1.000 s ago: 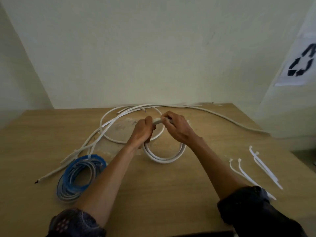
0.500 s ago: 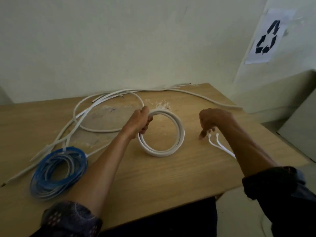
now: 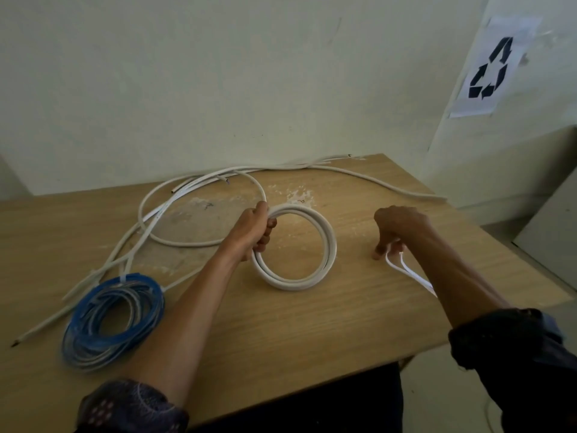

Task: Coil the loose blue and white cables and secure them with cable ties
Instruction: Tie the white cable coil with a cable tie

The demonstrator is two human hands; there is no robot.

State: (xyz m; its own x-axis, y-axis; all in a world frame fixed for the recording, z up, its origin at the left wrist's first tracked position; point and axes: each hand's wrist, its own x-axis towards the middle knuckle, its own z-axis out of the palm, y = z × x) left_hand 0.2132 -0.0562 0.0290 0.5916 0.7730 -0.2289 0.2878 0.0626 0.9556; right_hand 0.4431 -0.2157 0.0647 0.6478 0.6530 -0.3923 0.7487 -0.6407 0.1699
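Your left hand (image 3: pixel 254 228) reaches forward, fingers wrapped around the white cable coil (image 3: pixel 296 248), which stands tilted on the desk (image 3: pixel 312 323). Right of the coil, your right hand (image 3: pixel 396 228) points down, fingertips pinching white cable ties (image 3: pixel 406 271). The blue cable coil (image 3: pixel 114 320) lies left of it.

A round coil of flat white cable (image 3: pixel 324 245) is gripped at its upper left by the left hand (image 3: pixel 254 228); thin white plastic cable ties (image 3: pixel 409 271) are pinched by the right hand (image 3: pixel 396 228) on the light wooden table (image 3: pixel 296 332)
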